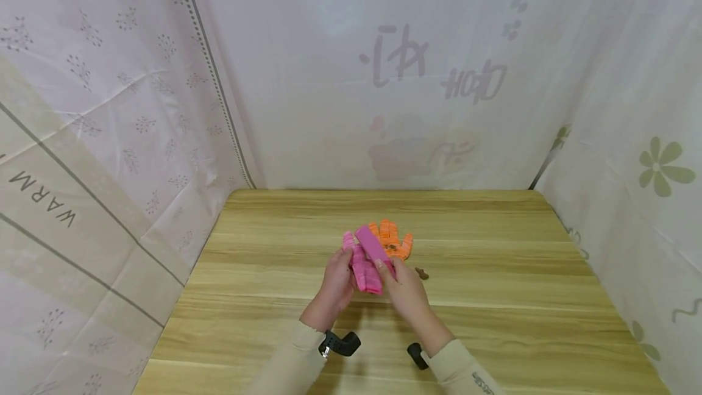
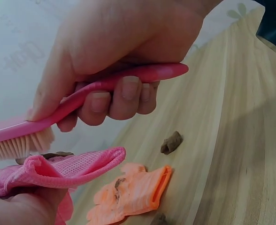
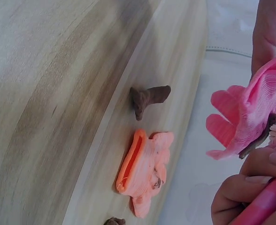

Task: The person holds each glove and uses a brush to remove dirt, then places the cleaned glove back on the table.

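Pink glove: brushing judged under way, not complete.
The pink mesh-knit fabric glove (image 1: 368,276) is held above the wood-grain tabletop (image 1: 493,291), gripped by the left hand (image 1: 336,276); the right hand (image 1: 408,294) is closed around the pink plastic brush with pale bristles (image 2: 171,71). A brown clay-like strip (image 3: 260,139) remains on the glove, beside the bristles; contact cannot be confirmed. The orange knit fabric glove (image 3: 145,166) lies on the tabletop, brown-smeared and apparently uncleaned, between two brown clay-like lumps (image 3: 149,95).

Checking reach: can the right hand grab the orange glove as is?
Probably not: the right hand grips the pink brush, though the orange glove lies close by on the table.
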The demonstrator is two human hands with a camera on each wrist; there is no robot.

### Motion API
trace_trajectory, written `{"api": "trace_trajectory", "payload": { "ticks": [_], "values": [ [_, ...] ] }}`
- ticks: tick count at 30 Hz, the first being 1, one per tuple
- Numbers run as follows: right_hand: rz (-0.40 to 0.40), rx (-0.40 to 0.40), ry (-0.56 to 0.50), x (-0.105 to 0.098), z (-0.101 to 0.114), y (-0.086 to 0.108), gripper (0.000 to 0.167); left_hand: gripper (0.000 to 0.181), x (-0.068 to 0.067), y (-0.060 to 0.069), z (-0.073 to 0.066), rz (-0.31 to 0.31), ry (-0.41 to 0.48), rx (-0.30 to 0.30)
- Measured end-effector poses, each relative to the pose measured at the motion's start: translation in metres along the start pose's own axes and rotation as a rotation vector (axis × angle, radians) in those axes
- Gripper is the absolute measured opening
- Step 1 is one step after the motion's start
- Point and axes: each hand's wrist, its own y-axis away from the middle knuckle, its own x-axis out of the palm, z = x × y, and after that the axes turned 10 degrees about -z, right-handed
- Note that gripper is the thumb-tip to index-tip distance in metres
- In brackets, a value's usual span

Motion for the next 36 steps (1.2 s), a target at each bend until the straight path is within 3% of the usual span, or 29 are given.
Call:
{"api": "trace_trajectory", "payload": {
  "ticks": [27,36],
  "values": [
    [0.006,0.027,0.039,-0.012,-0.013,-0.005,0.041,0.040,0.001,0.000,-0.002,-0.057,0.037,-0.032],
    [0.011,0.023,-0.054,-0.010,-0.009,-0.005,0.040,0.038,0.000,0.000,-0.001,-0.079,0.019,-0.033]
  ]
}}
